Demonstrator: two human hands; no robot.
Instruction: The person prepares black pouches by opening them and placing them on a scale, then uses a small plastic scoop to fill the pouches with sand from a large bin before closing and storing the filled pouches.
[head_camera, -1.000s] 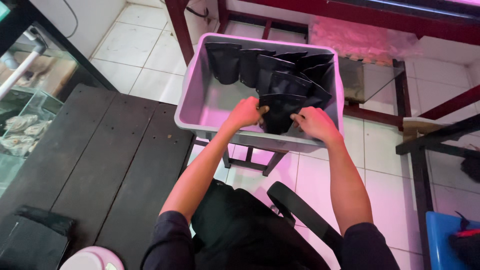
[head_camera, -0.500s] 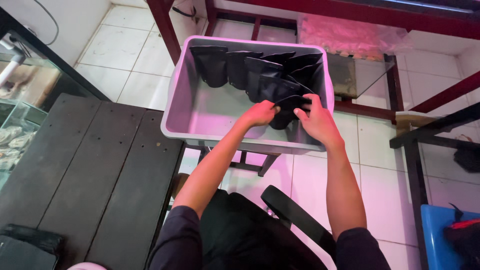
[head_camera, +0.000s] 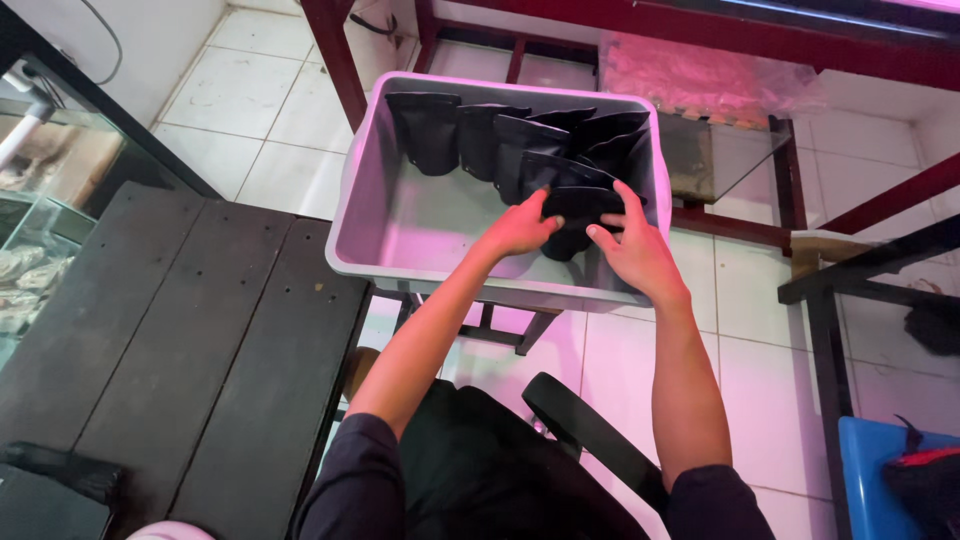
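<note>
— So, from the head view, where are our hands?

— Both are inside the grey plastic tub (head_camera: 372, 215). Our left hand (head_camera: 520, 230) and right hand (head_camera: 632, 252) are closed from either side on one black pouch (head_camera: 578, 215), fingers curled round its edges, thumbs on its face.

— And where does that pouch sit in the tub?

— At the tub's right end, near the front wall, standing more or less upright. It touches the row of black pouches (head_camera: 500, 140) that lines the tub's back wall; those lean against one another.

— What else do we see around the tub?

— To its left lies a dark wooden surface (head_camera: 190, 350), with a glass tank (head_camera: 40, 230) further left. Below the tub a black chair arm (head_camera: 590, 435) shows between our forearms. Behind the tub runs a dark red frame (head_camera: 700, 30), over white floor tiles (head_camera: 775, 390).
</note>
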